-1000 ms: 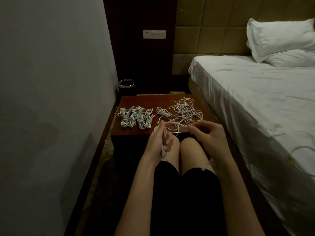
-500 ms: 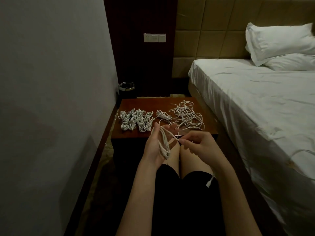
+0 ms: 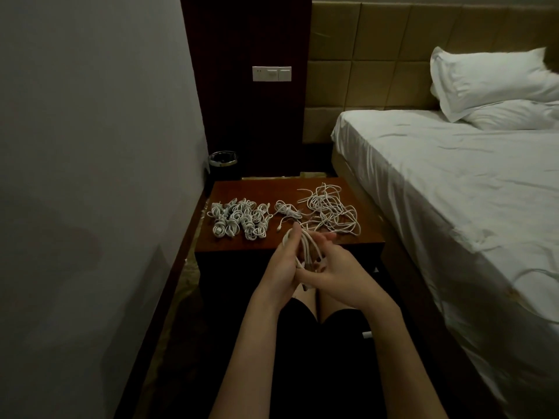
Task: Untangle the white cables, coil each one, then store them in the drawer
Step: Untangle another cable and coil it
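A white cable (image 3: 305,246) is looped in long turns around my left hand (image 3: 282,264), which grips the loops above my knees. My right hand (image 3: 335,267) presses against the lower part of the same loops, fingers curled on the cable. On the brown bedside table (image 3: 367,234), several finished white coils (image 3: 239,220) lie at the left. One small coil (image 3: 286,208) sits in the middle, and a loose tangle of white cables (image 3: 329,211) lies at the right. A white plug end (image 3: 366,334) rests on my right thigh. The drawer is hidden under my hands.
A grey wall closes the left side. The bed with white sheet (image 3: 453,189) and pillows (image 3: 490,83) runs along the right, close to the table. A small bin (image 3: 223,160) stands behind the table, and a switch panel (image 3: 271,73) is on the dark wall.
My right hand has moved in from holding the strand out to the right and now sits against the loops on my left hand. More turns of cable lie on the left hand.
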`<move>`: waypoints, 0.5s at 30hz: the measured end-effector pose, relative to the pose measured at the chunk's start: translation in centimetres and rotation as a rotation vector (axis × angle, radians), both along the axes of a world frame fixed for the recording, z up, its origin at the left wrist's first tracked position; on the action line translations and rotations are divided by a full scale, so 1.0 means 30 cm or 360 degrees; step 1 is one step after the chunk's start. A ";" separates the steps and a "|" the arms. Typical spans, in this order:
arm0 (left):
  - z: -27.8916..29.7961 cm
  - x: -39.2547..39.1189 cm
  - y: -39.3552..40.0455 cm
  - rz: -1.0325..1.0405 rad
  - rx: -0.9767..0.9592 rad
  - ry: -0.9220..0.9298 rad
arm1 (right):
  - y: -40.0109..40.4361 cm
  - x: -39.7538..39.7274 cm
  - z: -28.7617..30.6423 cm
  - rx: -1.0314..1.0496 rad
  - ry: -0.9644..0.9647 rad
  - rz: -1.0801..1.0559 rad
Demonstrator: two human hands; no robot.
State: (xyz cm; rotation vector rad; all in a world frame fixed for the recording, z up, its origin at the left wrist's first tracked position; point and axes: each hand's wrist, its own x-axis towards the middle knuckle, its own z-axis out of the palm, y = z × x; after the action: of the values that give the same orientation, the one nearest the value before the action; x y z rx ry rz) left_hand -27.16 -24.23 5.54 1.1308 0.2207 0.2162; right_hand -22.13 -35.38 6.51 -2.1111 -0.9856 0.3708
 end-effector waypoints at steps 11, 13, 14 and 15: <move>-0.001 -0.017 0.017 0.0048 0.0453 0.0042 | -0.072 0.037 0.037 0.0200 0.0014 -0.0267; -0.010 -0.011 0.019 0.0108 0.0506 0.0028 | -0.074 0.038 0.039 0.0201 0.0043 -0.0294; -0.016 -0.010 0.019 0.0117 0.0519 0.0020 | -0.074 0.043 0.034 0.0174 0.0051 -0.0305; -0.022 -0.009 0.018 0.0117 0.0539 0.0020 | -0.077 0.049 0.029 0.0136 0.0061 -0.0315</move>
State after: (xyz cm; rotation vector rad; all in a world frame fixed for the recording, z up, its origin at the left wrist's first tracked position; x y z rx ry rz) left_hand -27.44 -23.70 4.89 1.4615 0.2429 0.3198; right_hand -20.67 -37.71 7.38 -2.0937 -0.7489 0.2641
